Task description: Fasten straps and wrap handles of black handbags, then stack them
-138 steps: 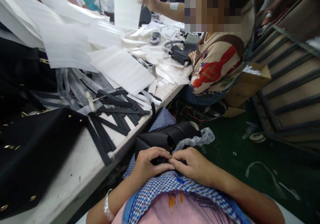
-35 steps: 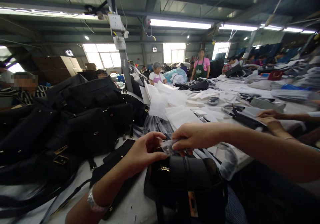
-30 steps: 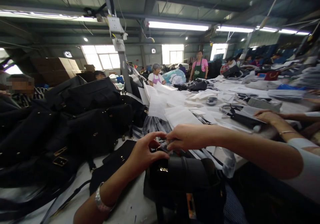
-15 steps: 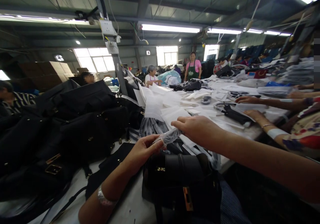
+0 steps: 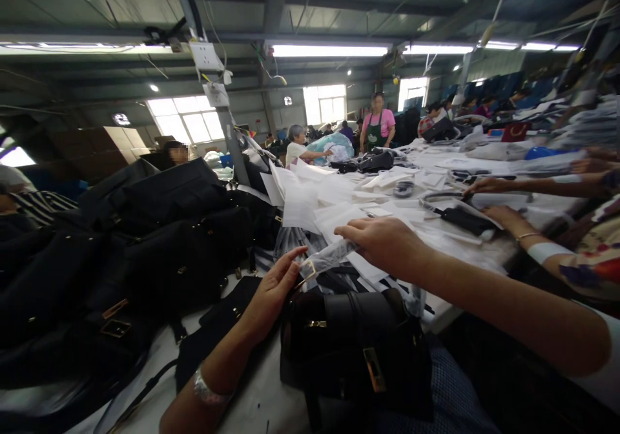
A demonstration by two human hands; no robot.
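Note:
A black leather handbag (image 5: pixel 356 340) with gold fittings sits at the table's near edge, against my lap. Above it, my right hand (image 5: pixel 385 243) pinches one end of a clear plastic wrapper (image 5: pixel 325 259) with a small gold piece inside. My left hand (image 5: pixel 274 287) holds the other end of that wrapper, fingers partly extended along it. A silver bracelet is on my left wrist.
A pile of black bags (image 5: pixel 121 247) fills the table's left side. White foam sheets (image 5: pixel 320 205) and black straps cover the middle. A co-worker's hands (image 5: pixel 504 214) work at the right. Other people stand at the table's far end (image 5: pixel 380 124).
Earlier I looked down at the bag in my lap; the view has since risen to the table. In the last second both hands lifted the wrapper slightly above the bag.

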